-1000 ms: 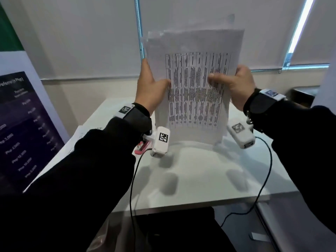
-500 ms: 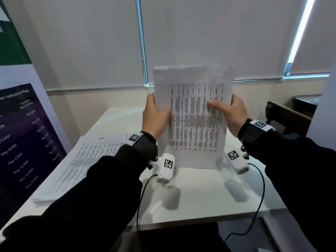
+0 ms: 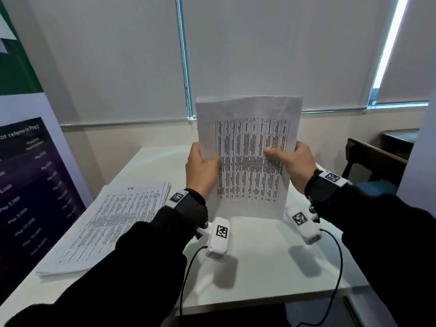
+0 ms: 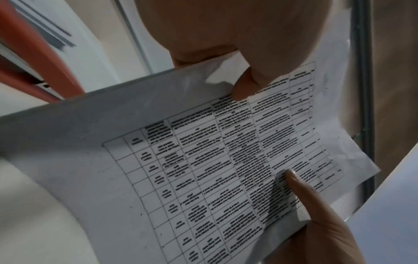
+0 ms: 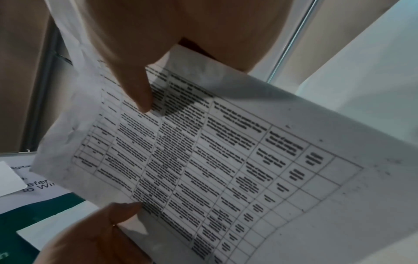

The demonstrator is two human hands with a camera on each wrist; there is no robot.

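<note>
Paper sheaf (image 3: 247,159) now stands upright with its lower edge down at the desk (image 3: 259,274), seemingly resting on it. A second ago you held it raised well clear of the surface, in front of the blinds (image 3: 259,55). That drop reads as a tap to knock the sheets square along the bottom. The work in hand looks like evening up the bundle before it is fastened or laid down.

Your left hand (image 3: 200,171) grips the left edge at mid-height, thumb (image 4: 246,84) on the printed table and fingers behind. Your right hand (image 3: 295,164) grips the right edge the same way, thumb (image 5: 138,92) pressed on the text. Both hands have come down with the paper and kept their hold on the same edges. Half a second ago the sheaf was already low, so most of the descent happened before that.

At the top left corner the sheets look slightly stepped, so I judge they are not yet flush and another tap may be called for.

The flat stack of printed pages (image 3: 113,223) on the left of the desk shows in full now. It was barely in view a second ago, and it lies well apart from the sheaf.
</note>
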